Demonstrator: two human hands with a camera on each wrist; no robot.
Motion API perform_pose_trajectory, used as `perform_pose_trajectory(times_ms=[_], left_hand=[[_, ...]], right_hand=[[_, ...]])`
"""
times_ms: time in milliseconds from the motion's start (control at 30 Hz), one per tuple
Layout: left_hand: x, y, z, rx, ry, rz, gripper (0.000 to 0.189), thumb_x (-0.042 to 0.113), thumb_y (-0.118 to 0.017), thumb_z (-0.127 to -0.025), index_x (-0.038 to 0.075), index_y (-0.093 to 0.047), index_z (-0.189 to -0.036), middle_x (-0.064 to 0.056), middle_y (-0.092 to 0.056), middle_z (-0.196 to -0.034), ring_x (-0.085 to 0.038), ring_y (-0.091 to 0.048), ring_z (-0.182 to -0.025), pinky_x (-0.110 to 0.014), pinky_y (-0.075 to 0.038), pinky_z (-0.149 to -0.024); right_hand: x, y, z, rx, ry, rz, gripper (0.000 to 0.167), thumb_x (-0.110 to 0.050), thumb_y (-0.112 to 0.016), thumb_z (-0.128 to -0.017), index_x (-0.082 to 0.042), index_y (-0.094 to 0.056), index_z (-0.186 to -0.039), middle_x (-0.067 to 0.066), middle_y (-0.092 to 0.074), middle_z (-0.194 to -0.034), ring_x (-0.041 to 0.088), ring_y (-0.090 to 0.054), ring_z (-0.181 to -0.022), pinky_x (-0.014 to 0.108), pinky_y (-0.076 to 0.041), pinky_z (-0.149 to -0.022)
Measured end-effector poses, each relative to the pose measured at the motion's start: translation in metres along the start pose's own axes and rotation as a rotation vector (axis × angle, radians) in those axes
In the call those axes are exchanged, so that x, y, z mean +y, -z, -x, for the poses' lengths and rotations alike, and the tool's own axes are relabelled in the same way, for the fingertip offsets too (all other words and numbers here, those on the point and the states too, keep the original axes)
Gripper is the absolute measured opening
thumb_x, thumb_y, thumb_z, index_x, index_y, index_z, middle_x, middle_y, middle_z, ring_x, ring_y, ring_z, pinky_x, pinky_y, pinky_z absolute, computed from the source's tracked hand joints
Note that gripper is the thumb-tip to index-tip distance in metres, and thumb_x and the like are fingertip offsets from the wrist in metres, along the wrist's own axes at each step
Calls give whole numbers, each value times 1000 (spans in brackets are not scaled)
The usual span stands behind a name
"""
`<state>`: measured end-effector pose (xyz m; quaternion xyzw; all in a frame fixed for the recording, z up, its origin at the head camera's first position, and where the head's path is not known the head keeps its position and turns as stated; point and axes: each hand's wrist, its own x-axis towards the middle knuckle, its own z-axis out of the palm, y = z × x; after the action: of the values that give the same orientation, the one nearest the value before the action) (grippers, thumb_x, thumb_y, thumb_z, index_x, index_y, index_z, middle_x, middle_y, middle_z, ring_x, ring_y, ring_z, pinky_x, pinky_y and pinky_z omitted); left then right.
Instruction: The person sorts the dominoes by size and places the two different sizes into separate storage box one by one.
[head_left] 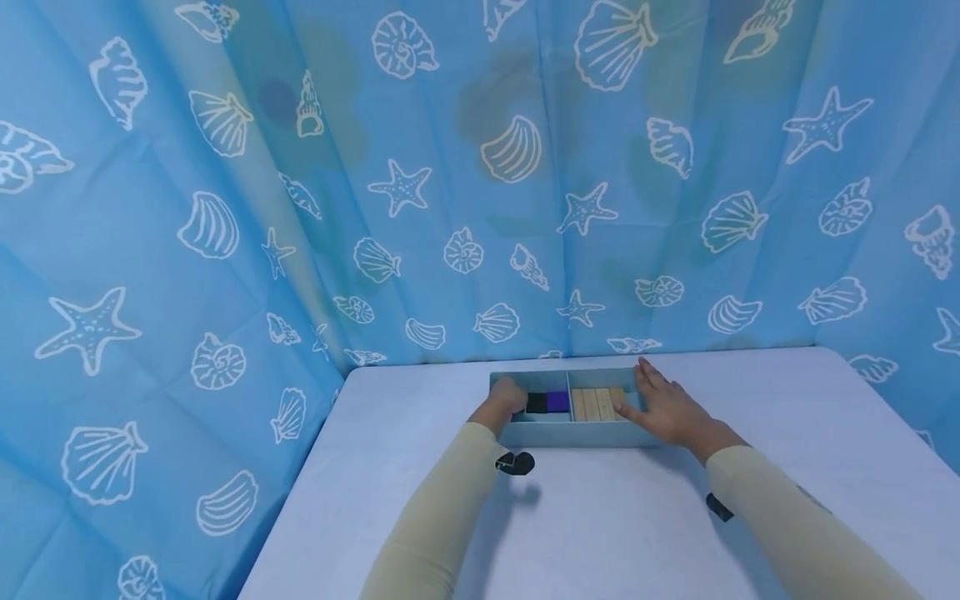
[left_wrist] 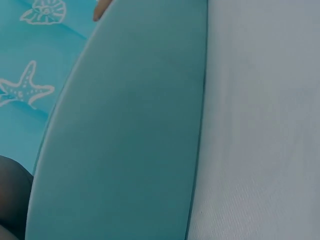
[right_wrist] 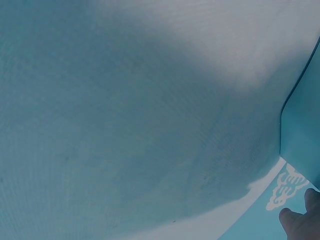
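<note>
A light blue-grey box (head_left: 573, 435) with a divider stands at the back of the table. My left hand (head_left: 507, 400) reaches down into its left compartment, fingers bent and their tips hidden. Right beside those fingers lie a black block (head_left: 536, 403) and a purple block (head_left: 557, 402). The right compartment holds a row of several light wooden blocks (head_left: 592, 405). At the box's right end my right hand (head_left: 670, 410) rests with fingers extended along the rim and thumb over the rightmost wooden block. In the left wrist view the box's front wall (left_wrist: 125, 125) fills the middle.
A white-covered table (head_left: 600, 517) carries the box. Blue curtains (head_left: 450, 208) with white shell and starfish prints hang close behind it and along the left side. Dark wrist-camera mounts (head_left: 516, 463) stick out from the sleeves.
</note>
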<state>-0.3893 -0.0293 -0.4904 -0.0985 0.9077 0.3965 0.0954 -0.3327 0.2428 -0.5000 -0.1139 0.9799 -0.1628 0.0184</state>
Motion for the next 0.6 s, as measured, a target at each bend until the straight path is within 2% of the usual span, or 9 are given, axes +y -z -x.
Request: perform_pose_trajectory(times_ms=[300,600], left_hand=[[-1,8,1,-52,-10,138,47,4,-42,-98,-6,-38,-143,-21,-48,-136,-34,-47,-119,-46,-39,-103],[0,12,5,-100,-12,154,48,5,-37,-100,-6,-33,-146,-23,-40,-144,-36,-41,-129,-50,-34,-107]], right_hand=[[1,0,-1,1,1,9,100,-65,-41,-94,12,-9,-150,26,0,-158,46,-6,-143,62,-10,-111],[0,2,1,-2,9,-1,99,-65,-40,-95,12,-9,-149,26,0,-158,46,-7,-143,62,-10,-111]])
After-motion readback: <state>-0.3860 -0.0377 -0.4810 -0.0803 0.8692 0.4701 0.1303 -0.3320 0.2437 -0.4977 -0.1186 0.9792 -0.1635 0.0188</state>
